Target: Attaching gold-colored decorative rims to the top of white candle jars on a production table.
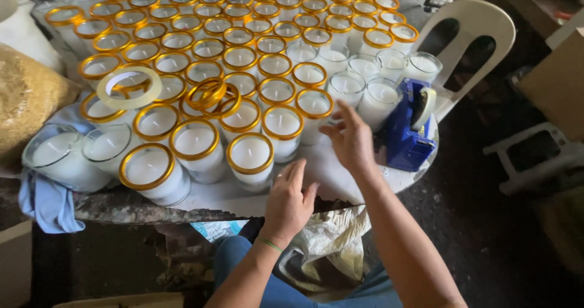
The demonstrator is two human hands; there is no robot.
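Overhead, the head camera is looking down on a round white tabletop (331,180) that is carrying dozens of clear glass candle jars filled with white wax (250,159), most of them wearing gold bands round their rims. A few unbanded glass candles (382,99) are standing at the right of the group, just beside a blue tape dispenser (409,125) sitting at the table's right edge. A loose roll of pale yellow tape (129,87) and a small heap of loose gold rings (210,96) are lying on top of the jars. The left hand (288,201) is resting empty on the bare table near the front gold-rimmed jar, fingers together and slightly bent. The right hand (350,139) is hovering open, fingers spread, holding nothing, between the candles and the dispenser. A blue cloth (45,201) is hanging off the left edge, a tan sack (27,98) is sitting beside it, and a white plastic chair (465,37) is standing on the dark floor (486,235) behind.
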